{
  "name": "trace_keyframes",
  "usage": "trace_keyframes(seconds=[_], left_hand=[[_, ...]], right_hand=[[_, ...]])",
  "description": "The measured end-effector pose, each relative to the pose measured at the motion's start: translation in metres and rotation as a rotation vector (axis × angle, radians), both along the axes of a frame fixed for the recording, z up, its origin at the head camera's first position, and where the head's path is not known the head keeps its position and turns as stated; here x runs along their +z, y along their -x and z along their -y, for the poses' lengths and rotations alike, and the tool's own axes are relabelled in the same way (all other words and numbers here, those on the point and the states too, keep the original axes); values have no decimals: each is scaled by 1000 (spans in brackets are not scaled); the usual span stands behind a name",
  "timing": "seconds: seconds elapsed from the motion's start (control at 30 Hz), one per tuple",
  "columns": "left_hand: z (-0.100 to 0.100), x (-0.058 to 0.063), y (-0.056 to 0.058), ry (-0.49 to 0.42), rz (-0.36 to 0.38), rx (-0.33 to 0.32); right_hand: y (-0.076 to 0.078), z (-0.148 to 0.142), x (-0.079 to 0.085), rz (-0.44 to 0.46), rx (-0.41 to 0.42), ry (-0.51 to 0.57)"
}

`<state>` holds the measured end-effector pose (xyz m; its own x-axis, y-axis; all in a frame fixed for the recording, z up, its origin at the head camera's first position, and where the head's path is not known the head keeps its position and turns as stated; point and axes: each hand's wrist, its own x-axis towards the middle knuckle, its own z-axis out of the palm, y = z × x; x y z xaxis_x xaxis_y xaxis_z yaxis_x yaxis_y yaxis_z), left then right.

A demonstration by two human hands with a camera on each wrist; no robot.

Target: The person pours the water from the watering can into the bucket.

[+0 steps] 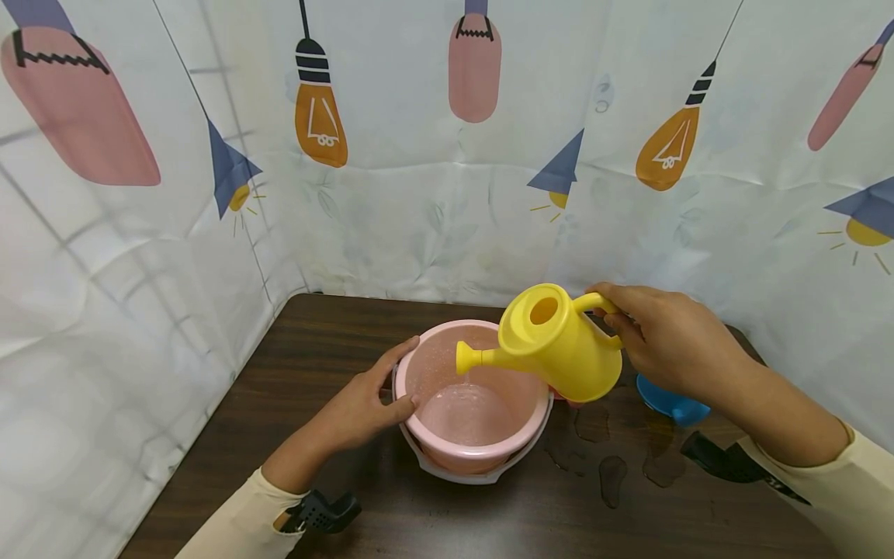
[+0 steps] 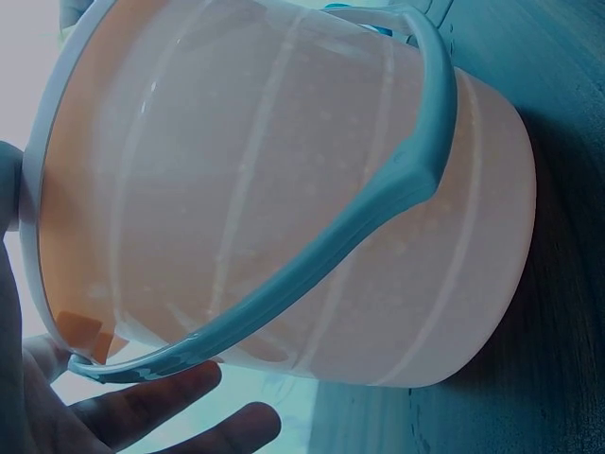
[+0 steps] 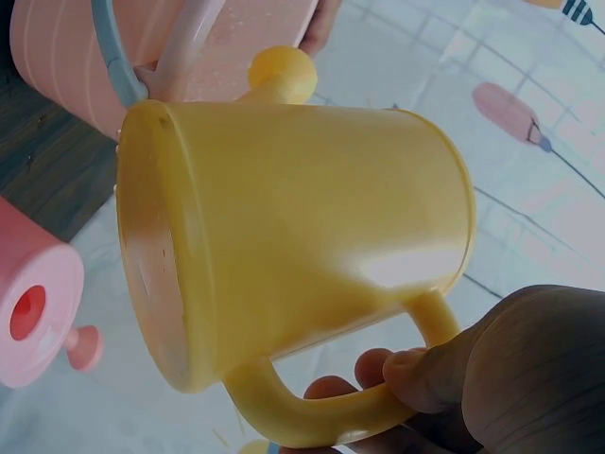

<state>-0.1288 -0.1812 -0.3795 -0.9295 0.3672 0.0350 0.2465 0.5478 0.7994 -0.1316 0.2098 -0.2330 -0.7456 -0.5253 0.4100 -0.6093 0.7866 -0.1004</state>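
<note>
My right hand [image 1: 656, 330] grips the handle of a yellow watering can [image 1: 573, 357], curled fingers showing in the right wrist view. The can is tilted, its spout head over the mouth of a pink bucket [image 1: 478, 446]. Thin streaks of water fall below the spout, and shallow water lies in the bottom of the bucket. My left hand [image 1: 363, 404] holds the bucket's left rim, with the thumb over the edge and the fingers along the outside. The bucket stands upright, its handle [image 2: 312, 270] hanging down along the side in the left wrist view.
A pink watering can [image 3: 38, 303] stands near the bucket, mostly hidden behind the yellow one in the head view. A blue item [image 1: 670, 400] sits partly behind my right wrist. Water puddles [image 1: 612, 477] dot the dark wooden table [image 1: 335, 334]. A patterned curtain [image 1: 419, 217] hangs behind.
</note>
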Motion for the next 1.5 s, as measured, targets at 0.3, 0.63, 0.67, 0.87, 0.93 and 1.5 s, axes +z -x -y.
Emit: trace_keyframes(seconds=[0.3, 0.63, 0.67, 0.87, 0.93, 1.5], left_hand=[[0, 1, 0, -7, 1, -6], [1, 0, 0, -10, -6, -8], [1, 0, 0, -12, -7, -9], [1, 0, 0, -17, -5, -12], [0, 0, 0, -19, -5, -13], [1, -1, 0, -8, -6, -5]], right_hand=[[0, 0, 1, 6, -4, 4], [-1, 0, 0, 11, 2, 9], [-1, 0, 0, 11, 1, 10], [-1, 0, 1, -2, -5, 1], [-1, 0, 1, 2, -5, -1], [-1, 0, 0, -8, 2, -2]])
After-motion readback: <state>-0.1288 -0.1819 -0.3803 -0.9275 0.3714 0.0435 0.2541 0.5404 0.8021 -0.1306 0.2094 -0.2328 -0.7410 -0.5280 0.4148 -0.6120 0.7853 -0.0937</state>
